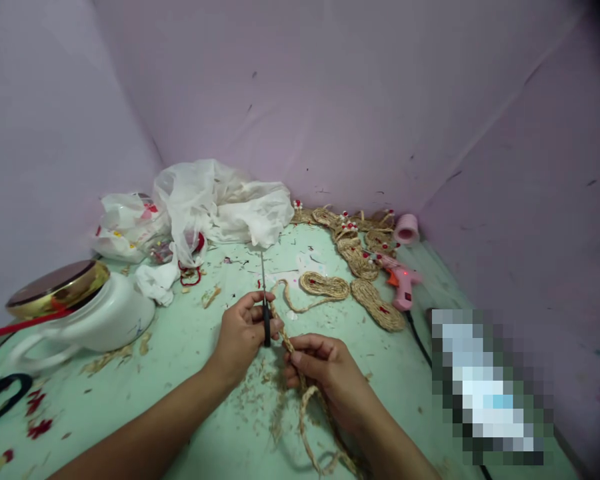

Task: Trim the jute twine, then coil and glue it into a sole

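Note:
My left hand [236, 337] is closed on small scissors [267, 325] with black handles, their narrow blades pointing away from me. A tan braided straw cord [304, 427] passes beside the scissors. My right hand [333, 373] pinches this braid between thumb and fingers, and its lower part loops down toward my body. Whether the left fingers also touch the braid, I cannot tell. Just beyond my hands lies an oval coil of braid [325, 287] with a loose tail reaching left. Another oval coil [377, 307] with a red mark lies to its right.
A pink glue gun [404, 280] with a lit red light lies at right, near a pink tape roll [407, 229]. More braided pieces [357, 257] line the back. White plastic bags [220, 200], a white mug [115, 313] and a pixelated device [490, 387] surround the work area.

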The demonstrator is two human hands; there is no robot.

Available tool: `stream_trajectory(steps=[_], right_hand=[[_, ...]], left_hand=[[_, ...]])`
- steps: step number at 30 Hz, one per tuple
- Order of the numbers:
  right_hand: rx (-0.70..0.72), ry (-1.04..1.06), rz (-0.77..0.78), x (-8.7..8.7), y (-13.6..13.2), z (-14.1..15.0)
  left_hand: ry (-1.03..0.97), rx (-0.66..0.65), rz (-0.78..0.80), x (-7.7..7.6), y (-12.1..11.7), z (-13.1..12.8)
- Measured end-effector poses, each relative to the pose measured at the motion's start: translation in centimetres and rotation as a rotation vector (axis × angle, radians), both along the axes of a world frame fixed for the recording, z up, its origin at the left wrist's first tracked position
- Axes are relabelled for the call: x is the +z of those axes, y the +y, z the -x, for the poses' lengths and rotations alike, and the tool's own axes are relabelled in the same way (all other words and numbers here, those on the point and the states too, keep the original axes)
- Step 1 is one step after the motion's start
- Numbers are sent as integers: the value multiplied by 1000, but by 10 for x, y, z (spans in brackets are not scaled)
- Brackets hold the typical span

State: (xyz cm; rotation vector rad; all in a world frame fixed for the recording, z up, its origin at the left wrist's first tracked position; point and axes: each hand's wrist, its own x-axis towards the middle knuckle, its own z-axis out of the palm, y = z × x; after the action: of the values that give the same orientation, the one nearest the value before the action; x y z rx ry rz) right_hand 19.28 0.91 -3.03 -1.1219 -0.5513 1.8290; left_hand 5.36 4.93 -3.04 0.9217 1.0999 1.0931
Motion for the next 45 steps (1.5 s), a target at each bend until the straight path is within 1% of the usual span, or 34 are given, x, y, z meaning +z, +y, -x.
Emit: stream_trajectory(steps=[4, 6, 8, 10, 12, 13, 15, 17, 19, 21, 24, 26, 29, 31, 33, 35, 40, 45], right_hand=[[-10, -17, 37, 3, 0, 2], [-43, -36, 45, 5, 0, 2], [-95, -95, 15, 9, 0, 1], [-156, -199, -42, 12, 1, 0], [-205, -294, -94, 14, 2, -2], [-222, -323, -110, 14, 3, -3], [-241, -344, -126, 14, 4, -4], [-251, -345, -121, 13, 6, -5], [-252, -347, -113, 12, 8, -6], [-247, -353, -104, 10, 9, -6], [-231, -375, -107, 8, 8, -4], [-216, -410, -132, 7, 7, -2], [-171, -484, -184, 7, 4, 0], [-149, -528, -218, 8, 2, 0], [-139, -554, -243, 9, 0, -1], [-121, -553, -251, 10, 0, -2], [-57, -497, -253, 11, 1, -2], [-46, -489, -264, 9, 0, -3]], left_hand=[[6, 7, 4, -1, 1, -1], [29, -1, -4, 1, 1, -1], [87, -49, -21, 6, 2, 2], [181, -140, -65, 13, 1, 8], [341, -242, -164, 20, -3, 17], [462, -280, -239, 23, -5, 22], [758, -306, -407, 25, -11, 33], [983, -301, -585, 23, -18, 42], [1111, -322, -772, 19, -24, 48], [1227, -375, -903, 15, -28, 50], [1399, -445, -961, 12, -31, 48], [1449, -455, -1000, 11, -31, 46], [1476, -419, -1044, 12, -32, 45], [1490, -413, -1028, 14, -32, 45], [1494, -438, -999, 15, -32, 46], [1501, -454, -991, 15, -32, 46], [1524, -433, -1035, 13, -31, 47], [1497, -463, -993, 10, -32, 49]])
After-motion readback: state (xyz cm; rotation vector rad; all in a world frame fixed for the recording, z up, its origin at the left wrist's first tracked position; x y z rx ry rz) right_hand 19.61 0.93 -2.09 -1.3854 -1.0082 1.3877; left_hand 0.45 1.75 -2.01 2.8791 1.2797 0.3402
